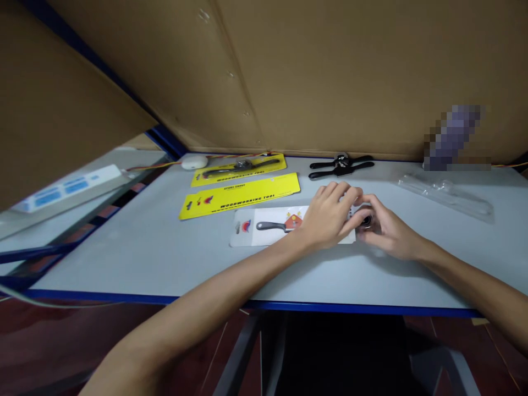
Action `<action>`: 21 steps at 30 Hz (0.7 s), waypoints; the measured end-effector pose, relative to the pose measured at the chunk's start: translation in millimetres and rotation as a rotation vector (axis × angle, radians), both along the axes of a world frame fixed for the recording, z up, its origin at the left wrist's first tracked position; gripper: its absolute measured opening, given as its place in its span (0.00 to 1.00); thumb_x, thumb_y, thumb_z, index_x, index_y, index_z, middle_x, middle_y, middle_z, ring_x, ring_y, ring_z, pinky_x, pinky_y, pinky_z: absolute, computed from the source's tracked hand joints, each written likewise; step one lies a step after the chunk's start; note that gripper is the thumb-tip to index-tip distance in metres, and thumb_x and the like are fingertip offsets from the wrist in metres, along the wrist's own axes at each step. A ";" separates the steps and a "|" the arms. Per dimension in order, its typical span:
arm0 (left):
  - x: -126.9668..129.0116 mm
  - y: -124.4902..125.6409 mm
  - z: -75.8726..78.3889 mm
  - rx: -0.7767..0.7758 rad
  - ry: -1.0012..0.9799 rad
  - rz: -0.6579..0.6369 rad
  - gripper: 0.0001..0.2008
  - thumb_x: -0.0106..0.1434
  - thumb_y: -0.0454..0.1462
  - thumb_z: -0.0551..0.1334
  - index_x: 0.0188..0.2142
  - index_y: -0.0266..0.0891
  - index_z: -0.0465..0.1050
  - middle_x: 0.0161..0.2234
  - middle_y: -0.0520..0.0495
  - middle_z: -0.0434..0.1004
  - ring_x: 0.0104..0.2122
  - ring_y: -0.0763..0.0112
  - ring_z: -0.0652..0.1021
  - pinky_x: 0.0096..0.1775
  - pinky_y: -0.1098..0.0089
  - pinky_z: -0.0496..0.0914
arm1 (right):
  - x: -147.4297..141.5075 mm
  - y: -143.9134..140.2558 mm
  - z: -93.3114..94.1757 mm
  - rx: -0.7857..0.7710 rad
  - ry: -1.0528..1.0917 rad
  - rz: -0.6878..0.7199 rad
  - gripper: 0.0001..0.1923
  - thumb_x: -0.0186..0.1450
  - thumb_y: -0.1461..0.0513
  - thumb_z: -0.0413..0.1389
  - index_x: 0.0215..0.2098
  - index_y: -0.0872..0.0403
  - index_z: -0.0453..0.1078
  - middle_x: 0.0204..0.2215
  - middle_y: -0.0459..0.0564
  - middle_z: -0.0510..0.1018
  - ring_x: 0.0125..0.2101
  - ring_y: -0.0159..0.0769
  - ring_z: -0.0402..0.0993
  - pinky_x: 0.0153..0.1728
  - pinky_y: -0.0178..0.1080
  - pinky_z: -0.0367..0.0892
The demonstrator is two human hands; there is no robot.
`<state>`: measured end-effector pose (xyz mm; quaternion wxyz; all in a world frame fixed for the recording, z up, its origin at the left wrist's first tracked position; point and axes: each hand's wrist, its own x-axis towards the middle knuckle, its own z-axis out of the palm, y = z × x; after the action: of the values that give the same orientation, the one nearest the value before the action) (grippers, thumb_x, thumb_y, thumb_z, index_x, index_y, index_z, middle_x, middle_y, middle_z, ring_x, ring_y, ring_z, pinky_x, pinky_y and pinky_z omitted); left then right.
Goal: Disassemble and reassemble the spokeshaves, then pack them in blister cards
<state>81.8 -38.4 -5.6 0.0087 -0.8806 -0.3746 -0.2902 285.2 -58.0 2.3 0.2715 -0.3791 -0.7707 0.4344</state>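
White card pack (272,226) w/ a black-handled tool under clear plastic is lying flat on the grey table (124,258), about mid-table, and everything below is placed relative to it. Left hand (328,217) is resting palm-down over the pack's right half, fingers together and curling onto the top surface, pressing on it rather than gripping round it. Right hand (385,228) is sitting at the pack's right end, fingertips pinching in on a small dark round part (366,220) there; can't tell exactly how tight, since left fingers are overlapping it. The two hands are touching each other at that end. Just behind the pack, to its left, a yellow card (241,196) marked WOODWORKING TOOL is lying flat, no tool on it. Further behind that, a second yellow card (239,168) is carrying a black tool, near the back wall. Behind the pack & slightly right, two loose black tools (341,165) are lying side by side. Well to the pack's right, a clear plastic blister shell (447,193) is lying empty-side visible. Far behind-left of the pack, a small white round object (194,161) is sitting at the table corner w/ coloured wires running past it. Brown cardboard panels (313,77) are standing behind the table.
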 end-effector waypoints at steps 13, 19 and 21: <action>39.1 -2.5 6.9 -0.066 -0.325 -0.207 0.20 0.73 0.46 0.42 0.54 0.44 0.64 0.50 0.37 0.74 0.51 0.54 0.73 0.55 0.52 0.70 | 5.3 6.3 -22.1 0.078 0.110 -0.018 0.28 0.66 0.58 0.57 0.62 0.46 0.55 0.41 0.49 0.74 0.42 0.46 0.76 0.41 0.51 0.78; 27.6 5.3 8.9 0.091 -0.512 -0.312 0.20 0.78 0.48 0.41 0.50 0.42 0.66 0.45 0.39 0.76 0.47 0.56 0.75 0.50 0.53 0.72 | -0.5 9.9 -19.9 -0.194 0.306 -0.070 0.36 0.69 0.54 0.58 0.68 0.44 0.45 0.34 0.43 0.72 0.28 0.38 0.74 0.28 0.44 0.75; 14.0 11.8 15.1 0.019 -0.357 -0.371 0.19 0.78 0.49 0.46 0.52 0.41 0.68 0.47 0.38 0.76 0.47 0.57 0.76 0.50 0.56 0.73 | 0.2 13.0 -18.8 -0.248 0.345 -0.106 0.36 0.67 0.53 0.61 0.66 0.44 0.49 0.33 0.43 0.72 0.27 0.38 0.73 0.25 0.42 0.72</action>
<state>95.8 -26.6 9.5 -0.1029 -0.8689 -0.1996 -0.4411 285.3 -45.0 -16.5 0.3731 -0.3698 -0.6325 0.5692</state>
